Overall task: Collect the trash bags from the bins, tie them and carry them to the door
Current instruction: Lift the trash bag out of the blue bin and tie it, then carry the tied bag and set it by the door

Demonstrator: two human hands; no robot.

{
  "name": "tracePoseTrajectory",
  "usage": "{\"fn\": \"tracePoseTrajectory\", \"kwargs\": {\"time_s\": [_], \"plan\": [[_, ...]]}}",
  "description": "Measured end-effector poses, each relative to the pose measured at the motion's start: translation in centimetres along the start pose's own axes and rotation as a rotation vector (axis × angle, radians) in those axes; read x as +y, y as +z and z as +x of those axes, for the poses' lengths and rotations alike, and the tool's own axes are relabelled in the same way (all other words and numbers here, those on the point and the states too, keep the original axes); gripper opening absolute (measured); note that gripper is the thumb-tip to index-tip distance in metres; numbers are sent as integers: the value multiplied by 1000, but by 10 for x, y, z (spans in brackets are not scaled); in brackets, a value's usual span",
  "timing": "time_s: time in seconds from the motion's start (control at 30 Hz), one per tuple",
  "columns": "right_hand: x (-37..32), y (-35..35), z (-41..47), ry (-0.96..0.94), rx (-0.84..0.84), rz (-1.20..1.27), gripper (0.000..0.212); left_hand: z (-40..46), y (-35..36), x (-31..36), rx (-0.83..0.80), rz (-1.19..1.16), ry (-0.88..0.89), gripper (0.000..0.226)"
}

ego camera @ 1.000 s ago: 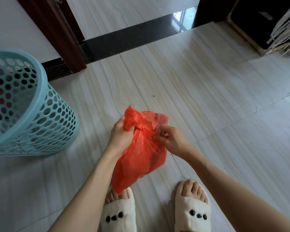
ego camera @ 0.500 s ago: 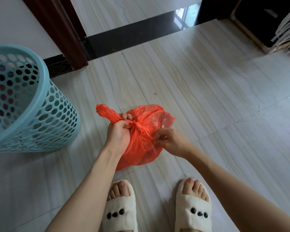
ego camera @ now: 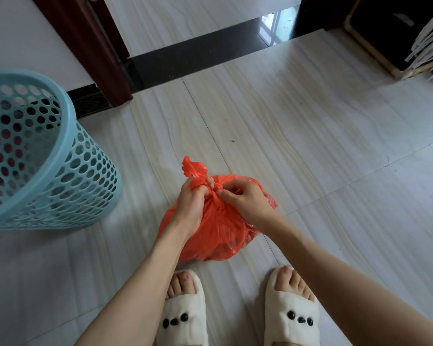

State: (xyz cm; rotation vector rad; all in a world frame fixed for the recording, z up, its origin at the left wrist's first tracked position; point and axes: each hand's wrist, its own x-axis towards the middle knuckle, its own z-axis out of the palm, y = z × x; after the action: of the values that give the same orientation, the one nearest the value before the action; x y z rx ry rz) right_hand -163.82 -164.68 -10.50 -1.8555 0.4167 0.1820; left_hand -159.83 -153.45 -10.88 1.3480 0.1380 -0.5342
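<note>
Floor: pale wood-grain tiled floor (ego camera: 310, 136), with a dark stone threshold strip (ego camera: 198, 56) across the doorway at the far side.
Door frame: dark reddish-brown wooden door frame (ego camera: 90, 46), upright at far left, just beyond the bin.
Bin: light blue perforated plastic waste bin (ego camera: 68, 176), standing on the floor at left, well apart from the bag; dark and reddish patches show through its holes, contents not readable.
Cabinet: dark box-like cabinet with a light wooden edge (ego camera: 375, 28), far right corner; pale fringed strips (ego camera: 430, 38) hang in front of it.
Bag: orange-red thin plastic trash bag (ego camera: 218, 236), full and rounded, its base at the floor just ahead of the feet; neck gathered and twisted at the top, one loose tail (ego camera: 191, 168) sticking up. Contents hidden by the plastic.
Slippers: pair of cream fuzzy open-toe slippers with black bead dots (ego camera: 184, 315), both flat on the floor, toes pointing toward the bag.
Left hand: left hand (ego camera: 191, 203) clenched round the gathered neck, the loose tail rising out of the fist, forearm slanting up from lower left.
Right hand: right hand (ego camera: 245, 201) pinching a strand of the bag at the twist, fingertips (ego camera: 221, 192) touching the knot area, close against the left hand.
</note>
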Motion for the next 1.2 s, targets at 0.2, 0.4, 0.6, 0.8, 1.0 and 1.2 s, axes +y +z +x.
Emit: {"fn": "tracePoseTrajectory", "kwargs": {"time_s": [0.2, 0.4, 0.6, 0.8, 1.0, 1.2], "plan": [[4, 3, 0, -45, 8, -189, 18, 8, -9, 4, 53, 362, 67, 19], [6, -13, -2, -289, -100, -554, 27, 20, -10, 2, 319, 903, -31, 51], [19, -38, -4, -478, -222, -719, 29, 40, -30, -8, 374, 1185, -162, 45], [35, -56, -12, -528, -185, -762, 23, 54, -31, -18, 345, 1301, -229, 43], [36, -52, 18, -488, -148, -689, 17, 78, -36, -14, 348, 1269, -226, 47], [33, -55, 9, -203, -100, -576, 43, 62, -38, -10, 327, 723, -557, 61]]}}
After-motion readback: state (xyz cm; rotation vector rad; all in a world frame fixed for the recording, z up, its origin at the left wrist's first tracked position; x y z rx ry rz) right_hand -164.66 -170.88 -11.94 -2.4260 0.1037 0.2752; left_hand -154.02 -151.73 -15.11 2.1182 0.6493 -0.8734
